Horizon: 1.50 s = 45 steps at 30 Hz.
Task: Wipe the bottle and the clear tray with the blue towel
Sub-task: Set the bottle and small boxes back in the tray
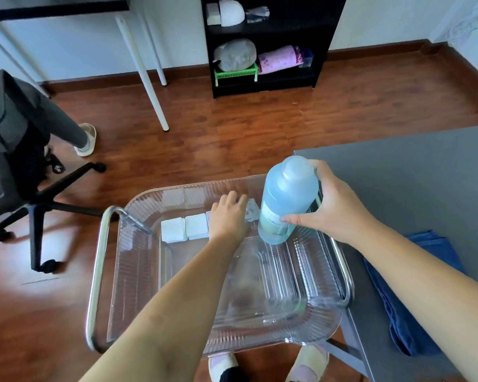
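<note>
While the right hand is gripping the bottle at the tray's far right corner, the left hand is lying flat and empty inside it, with the towel right of the tray.

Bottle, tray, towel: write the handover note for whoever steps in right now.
Right hand: gripping the blue bottle, upright over the clear tray.
Left hand: inside the tray at the white blocks; whether it grips anything can't be told.
Blue towel: lying untouched on the grey table, to the right of the tray.
Done: no wiping evident.
Left: pick up the towel, wipe bottle, wipe tray.
</note>
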Each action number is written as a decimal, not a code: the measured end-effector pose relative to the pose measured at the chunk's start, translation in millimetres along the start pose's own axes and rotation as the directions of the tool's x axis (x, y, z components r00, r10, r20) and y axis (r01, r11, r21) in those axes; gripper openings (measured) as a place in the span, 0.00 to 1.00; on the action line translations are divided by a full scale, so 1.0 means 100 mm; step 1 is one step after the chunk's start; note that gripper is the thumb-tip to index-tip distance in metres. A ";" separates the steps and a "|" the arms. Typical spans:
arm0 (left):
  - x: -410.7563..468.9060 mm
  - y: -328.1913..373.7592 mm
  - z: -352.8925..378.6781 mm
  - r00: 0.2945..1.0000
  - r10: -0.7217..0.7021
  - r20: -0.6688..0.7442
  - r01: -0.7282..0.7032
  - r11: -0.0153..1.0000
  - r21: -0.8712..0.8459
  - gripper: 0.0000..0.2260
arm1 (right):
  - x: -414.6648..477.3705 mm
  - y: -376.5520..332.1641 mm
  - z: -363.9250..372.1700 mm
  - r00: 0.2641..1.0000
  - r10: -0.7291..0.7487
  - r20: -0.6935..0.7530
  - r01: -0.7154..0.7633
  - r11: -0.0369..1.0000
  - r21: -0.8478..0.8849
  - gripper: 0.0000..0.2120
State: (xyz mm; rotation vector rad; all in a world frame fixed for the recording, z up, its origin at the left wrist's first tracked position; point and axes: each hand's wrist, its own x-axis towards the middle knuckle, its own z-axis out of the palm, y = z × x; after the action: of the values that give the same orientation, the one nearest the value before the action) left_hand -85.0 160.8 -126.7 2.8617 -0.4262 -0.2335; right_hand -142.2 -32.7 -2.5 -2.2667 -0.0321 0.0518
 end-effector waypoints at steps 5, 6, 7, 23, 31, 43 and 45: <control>-0.02 0.09 0.08 0.998 -0.011 -0.062 0.015 0.998 0.056 0.22 | -0.01 0.00 -0.01 1.000 -0.010 -0.004 0.010 1.000 -0.010 0.40; -0.02 0.10 0.09 0.997 -0.021 -0.076 0.026 0.998 0.065 0.20 | -0.01 0.00 0.00 1.000 -0.011 -0.003 0.011 1.000 -0.010 0.40; -0.02 0.10 0.10 0.996 -0.030 -0.088 0.036 0.997 0.071 0.19 | -0.01 0.01 0.00 1.000 -0.011 -0.004 0.011 1.000 -0.013 0.40; -0.12 -0.13 0.05 0.998 -0.061 -0.002 0.061 0.993 0.100 0.23 | 0.00 -0.04 0.02 0.999 0.010 -0.031 -0.011 0.999 -0.034 0.42; -0.11 -0.19 -0.03 0.999 -0.038 -0.022 0.037 0.999 -0.032 0.21 | 0.03 -0.11 0.05 0.994 0.040 -0.104 -0.044 0.998 -0.035 0.40; -0.06 -0.17 -0.07 0.999 -0.033 0.004 0.033 0.988 -0.152 0.23 | 0.12 -0.12 0.10 0.991 0.046 -0.129 -0.038 0.997 0.064 0.37; -0.06 -0.17 -0.08 0.999 -0.043 0.011 0.044 0.988 -0.149 0.21 | 0.12 -0.10 0.10 0.991 0.049 -0.127 -0.040 0.997 0.067 0.37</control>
State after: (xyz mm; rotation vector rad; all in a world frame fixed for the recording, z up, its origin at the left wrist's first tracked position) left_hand -85.0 179.8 -123.0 2.7260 -0.3323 -0.2723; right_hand -131.2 -17.6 -1.5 -2.2016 0.0874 -0.0692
